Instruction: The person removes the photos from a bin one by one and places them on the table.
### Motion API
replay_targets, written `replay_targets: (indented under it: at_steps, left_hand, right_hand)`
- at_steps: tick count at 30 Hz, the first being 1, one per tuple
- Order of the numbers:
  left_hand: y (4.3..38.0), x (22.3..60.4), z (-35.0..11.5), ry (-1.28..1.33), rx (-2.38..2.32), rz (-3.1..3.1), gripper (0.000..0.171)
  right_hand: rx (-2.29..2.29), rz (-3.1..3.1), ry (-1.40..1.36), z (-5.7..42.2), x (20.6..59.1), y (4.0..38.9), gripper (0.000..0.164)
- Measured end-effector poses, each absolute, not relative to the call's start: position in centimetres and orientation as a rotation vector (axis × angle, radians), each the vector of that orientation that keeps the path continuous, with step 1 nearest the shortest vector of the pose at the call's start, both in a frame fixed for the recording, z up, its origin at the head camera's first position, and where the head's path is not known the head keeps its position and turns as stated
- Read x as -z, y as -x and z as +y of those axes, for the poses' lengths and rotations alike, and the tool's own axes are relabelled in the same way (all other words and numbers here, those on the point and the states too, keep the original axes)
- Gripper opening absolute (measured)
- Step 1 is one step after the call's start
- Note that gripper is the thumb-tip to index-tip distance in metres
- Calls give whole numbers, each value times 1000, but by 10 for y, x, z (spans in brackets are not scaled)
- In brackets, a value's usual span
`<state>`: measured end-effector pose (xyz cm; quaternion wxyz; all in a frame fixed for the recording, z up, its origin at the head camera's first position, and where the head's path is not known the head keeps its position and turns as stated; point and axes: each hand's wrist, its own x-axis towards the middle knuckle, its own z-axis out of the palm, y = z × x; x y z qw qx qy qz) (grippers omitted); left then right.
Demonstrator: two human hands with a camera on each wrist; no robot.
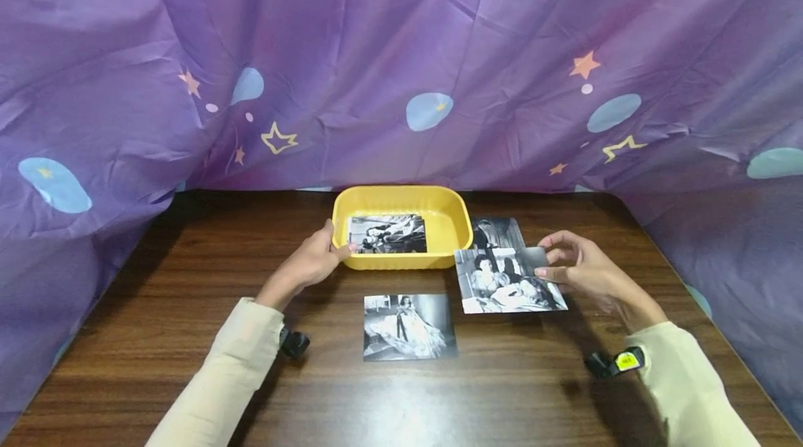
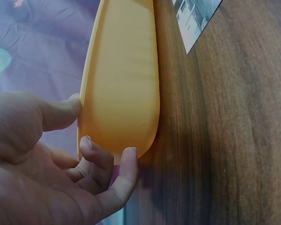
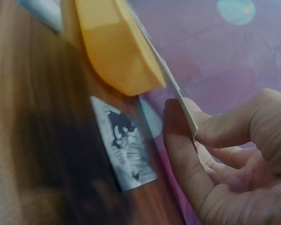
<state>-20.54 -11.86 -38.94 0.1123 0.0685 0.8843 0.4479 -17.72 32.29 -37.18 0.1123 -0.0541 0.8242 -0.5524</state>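
My left hand (image 1: 310,255) grips the left end of a yellow plastic tray (image 1: 401,262), thumb over the rim and the other fingers against its outer wall. Inside the tray, toward its left side, lies a black-and-white photo (image 1: 389,234). My right hand (image 1: 583,269) pinches another black-and-white photo (image 1: 508,286) by its right edge, thumb on one face and fingers on the other. In the right wrist view this held photo (image 3: 171,79) is seen edge-on, raised above the table. Partly hidden behind it, a further photo (image 1: 502,232) lies on the table right of the tray.
One more black-and-white photo (image 1: 410,328) lies flat in front of the tray. The brown wood-grain table (image 1: 207,279) ends at the back against a purple curtain (image 1: 351,84) with stars and blue blobs. Light glares off the table's near middle.
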Motion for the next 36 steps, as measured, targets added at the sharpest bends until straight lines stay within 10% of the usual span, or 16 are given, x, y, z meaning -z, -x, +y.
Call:
replay_targets:
  at_steps: [36]
  left_hand:
    - [206,388,-119,-178,-1284,2590,83]
  right_hand:
    - [991,2789,192,316,409,166,49]
